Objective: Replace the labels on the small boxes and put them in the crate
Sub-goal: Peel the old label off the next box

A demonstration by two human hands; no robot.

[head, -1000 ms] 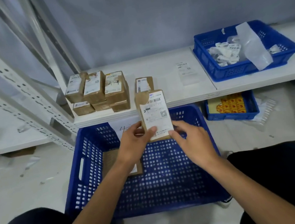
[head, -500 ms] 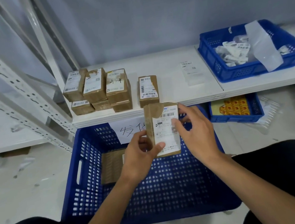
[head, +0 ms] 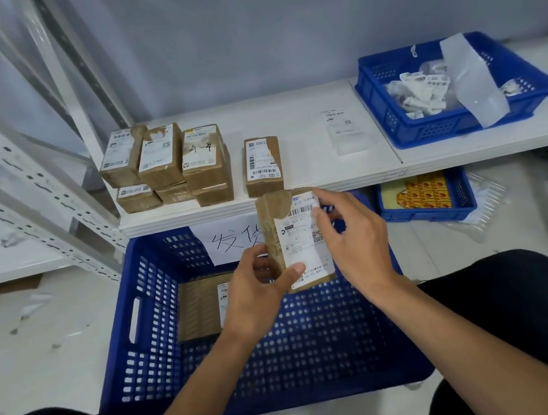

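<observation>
– Cardboard box (head: 270, 228): where?
– Upright over the crate (head: 145, 292), long axis vertical. The left hand (head: 259, 298) grips its lower edge; the right hand (head: 356, 242) apparently pinches the label (head: 304, 238) at its top corner. Both hands are equally near.

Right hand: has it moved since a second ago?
Yes. The right hand has climbed from the held box's lower edge to its top corner, now level with the white shelf's front edge.
</observation>
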